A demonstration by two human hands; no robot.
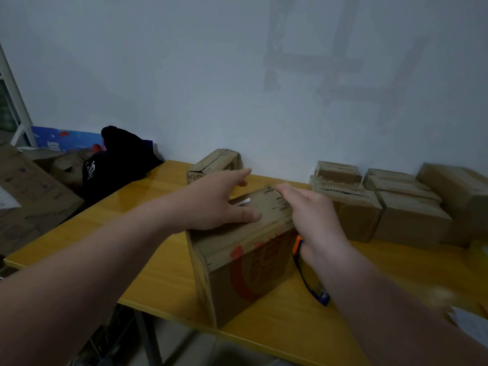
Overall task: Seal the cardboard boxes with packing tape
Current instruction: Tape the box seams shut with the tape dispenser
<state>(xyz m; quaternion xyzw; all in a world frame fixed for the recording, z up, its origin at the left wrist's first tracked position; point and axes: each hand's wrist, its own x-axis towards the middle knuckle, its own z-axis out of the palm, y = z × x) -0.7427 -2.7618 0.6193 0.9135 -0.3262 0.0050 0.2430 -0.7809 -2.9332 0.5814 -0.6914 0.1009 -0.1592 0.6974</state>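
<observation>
A cardboard box (245, 262) with red print on its side stands near the front edge of the yellow table (163, 276). My left hand (219, 202) lies flat on the box's top with straight fingers, thumb pressing near the top's middle. My right hand (314, 220) reaches over the box's right top edge, fingers stretched toward the far corner, holding nothing. A blue and orange tape dispenser (309, 276) lies on the table just right of the box, partly hidden under my right wrist.
Several closed cardboard boxes (406, 207) are stacked at the back right against the wall. Another small box (214, 163) sits behind at the wall. A black bag (116, 159) and more cartons (31, 188) lie off the table's left. White paper (470, 323) lies at the right edge.
</observation>
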